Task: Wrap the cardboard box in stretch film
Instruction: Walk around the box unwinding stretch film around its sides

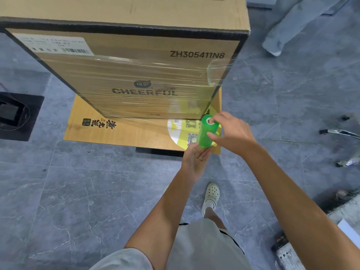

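Green, cylindrical roll of stretch film (pixel 208 133) stands upright just off the near right corner of the tall brown cardboard box (pixel 136 75). The right hand (pixel 231 133) pinches it, one finger in the top of the core and the thumb on the side. The left hand (pixel 192 160) lies palm-up and spread under its lower end.

Clear film (pixel 146 106) already bands the box's lower half, and a sheet runs from there to the roll. Rounding the corner looks risky. Slack would let the film rope or sag, too much pull could tear it on the edge, and the roll might slip off the supporting palm.

The box reads "ZH305411N8" and "CHEERFUL". Its white label (pixel 52 45) is illegible. The flat cardboard sheet (pixel 120 133) beneath shows Chinese characters and a QR code (pixel 191 138).
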